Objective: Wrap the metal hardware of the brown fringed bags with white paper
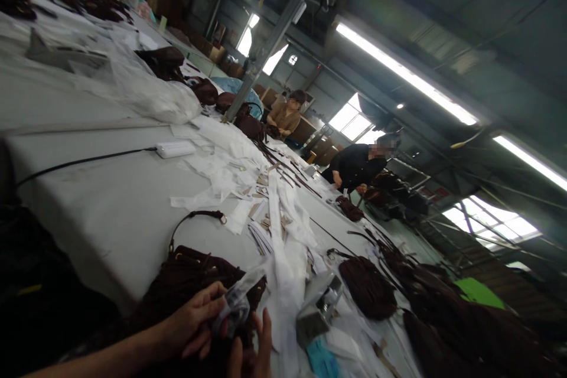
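Note:
At the bottom of the head view my left hand (192,319) pinches a small clear plastic wrapper (237,304) that lies over a dark brown fringed handbag (186,277) with a thin strap. My right hand (253,351) rises from the bottom edge, fingers pressed against the same wrapper from below. The bag rests on a long grey worktable (110,207). Part of the bag is hidden under my hands and forearm.
White paper strips and tags (274,212) litter the table, with more brown bags (367,286) to the right and a white box with a black cable (175,149). Crumpled plastic (155,94) lies further back. Two other people (358,165) stand at the far end.

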Motion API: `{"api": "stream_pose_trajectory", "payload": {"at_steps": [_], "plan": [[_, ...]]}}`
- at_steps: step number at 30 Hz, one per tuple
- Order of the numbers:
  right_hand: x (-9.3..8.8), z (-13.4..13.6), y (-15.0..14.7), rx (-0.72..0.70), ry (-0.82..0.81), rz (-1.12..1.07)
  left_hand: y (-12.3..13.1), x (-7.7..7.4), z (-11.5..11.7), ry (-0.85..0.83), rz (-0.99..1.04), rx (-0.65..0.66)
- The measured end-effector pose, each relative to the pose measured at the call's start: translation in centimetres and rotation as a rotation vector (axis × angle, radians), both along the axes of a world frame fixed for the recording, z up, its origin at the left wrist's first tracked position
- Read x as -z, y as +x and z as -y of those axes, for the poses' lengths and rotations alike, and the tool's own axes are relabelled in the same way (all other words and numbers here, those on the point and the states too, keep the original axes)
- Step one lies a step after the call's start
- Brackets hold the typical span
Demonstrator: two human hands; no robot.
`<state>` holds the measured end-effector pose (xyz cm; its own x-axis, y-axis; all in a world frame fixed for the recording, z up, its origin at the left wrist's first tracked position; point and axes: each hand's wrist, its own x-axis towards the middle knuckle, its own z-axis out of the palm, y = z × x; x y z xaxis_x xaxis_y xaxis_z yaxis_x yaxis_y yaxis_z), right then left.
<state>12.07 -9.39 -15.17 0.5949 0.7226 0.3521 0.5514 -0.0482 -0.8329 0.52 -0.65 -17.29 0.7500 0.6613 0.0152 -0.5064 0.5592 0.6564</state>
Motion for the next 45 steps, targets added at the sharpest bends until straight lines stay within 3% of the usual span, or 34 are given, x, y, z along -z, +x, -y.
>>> {"api": "stream_pose_trajectory", "payload": {"at_steps": [3,6,13,18,21,23,26,28,31,34,38,41,45], "plan": [[0.2,-0.7,0.3,-0.088,0.036,0.143,0.0,-0.1,0.3,0.066,-0.05,0.005],[1.1,-1.4,0.8,-0.098,-0.03,0.109,-0.2,0.0,0.3,0.13,-0.139,0.011],[2.6,-1.4,2.5,0.056,-0.144,0.002,0.1,0.7,0.0,0.117,-0.157,-0.003],[3.2,-1.8,4.2,0.26,-0.161,-0.124,0.7,1.1,0.4,0.118,-0.119,-0.095],[4.5,-2.4,5.4,0.338,-0.188,-0.116,0.4,0.4,0.8,0.144,-0.142,-0.092],[5.5,-2.7,5.9,0.386,-0.22,-0.067,-0.5,-0.9,0.2,0.176,-0.186,-0.053],[6.3,-3.0,5.9,0.419,-0.226,-0.014,-2.8,-3.9,-3.2,0.369,-0.391,-0.149],[6.0,-3.1,5.4,0.423,-0.206,-0.031,-4.5,-5.6,-7.0,0.645,-0.695,-0.437],[4.6,-3.1,4.5,0.442,-0.133,-0.061,-6.1,-6.2,-12.9,0.719,-0.887,-0.582],[3.6,-3.0,4.1,0.457,-0.083,-0.056,-6.4,-5.4,-16.2,0.735,-1.032,-0.547],[4.5,-2.9,4.7,0.467,-0.079,-0.052,-6.0,-5.1,-16.8,0.679,-1.099,-0.441],[6.5,-3.1,5.6,0.468,-0.102,-0.085,-5.6,-6.2,-16.1,0.606,-1.033,-0.326],[9.2,-3.5,6.9,0.443,-0.022,-0.223,-5.5,-8.8,-13.8,0.527,-0.854,-0.171]]}}
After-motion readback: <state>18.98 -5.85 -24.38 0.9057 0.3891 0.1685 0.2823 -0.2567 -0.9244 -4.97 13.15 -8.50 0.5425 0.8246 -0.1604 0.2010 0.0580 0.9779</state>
